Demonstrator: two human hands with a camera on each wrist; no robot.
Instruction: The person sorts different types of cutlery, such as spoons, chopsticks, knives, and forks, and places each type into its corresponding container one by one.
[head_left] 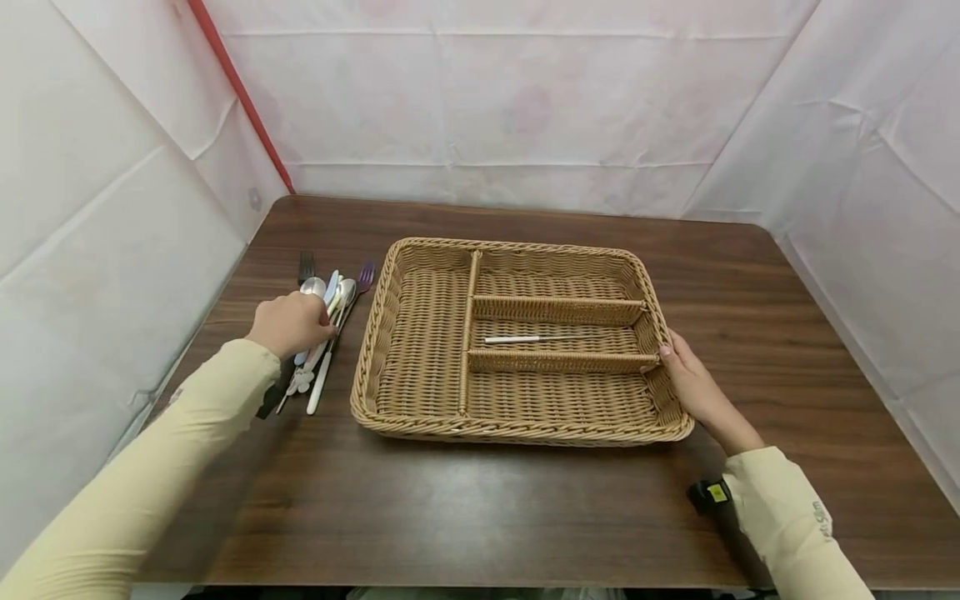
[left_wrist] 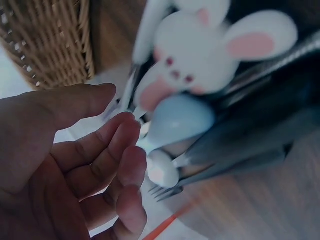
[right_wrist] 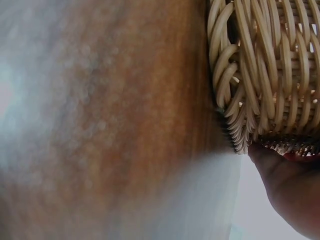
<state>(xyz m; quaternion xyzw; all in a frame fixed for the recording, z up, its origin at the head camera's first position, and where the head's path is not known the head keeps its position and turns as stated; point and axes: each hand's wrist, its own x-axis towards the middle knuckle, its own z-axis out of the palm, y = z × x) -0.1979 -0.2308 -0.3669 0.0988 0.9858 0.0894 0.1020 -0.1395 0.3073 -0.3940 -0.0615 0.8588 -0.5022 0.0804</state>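
Reaching over cutlery (head_left: 347, 294) beside the wicker basket (head_left: 426, 350), the left grip (head_left: 292, 325) is empty, thumb and fingers parted. The right grip (head_left: 693, 382) holds the basket's right rim (one utensil (head_left: 512, 339) lies inside).

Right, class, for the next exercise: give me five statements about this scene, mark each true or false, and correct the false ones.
1. The right hand holds the basket's edge. True.
2. The basket has two compartments. False: it has four.
3. A white-handled utensil lies in the middle of the three stacked compartments. True.
4. Both hands hold the basket. False: the left hand is at the cutlery pile.
5. A white rabbit ornament shows among the cutlery. True.
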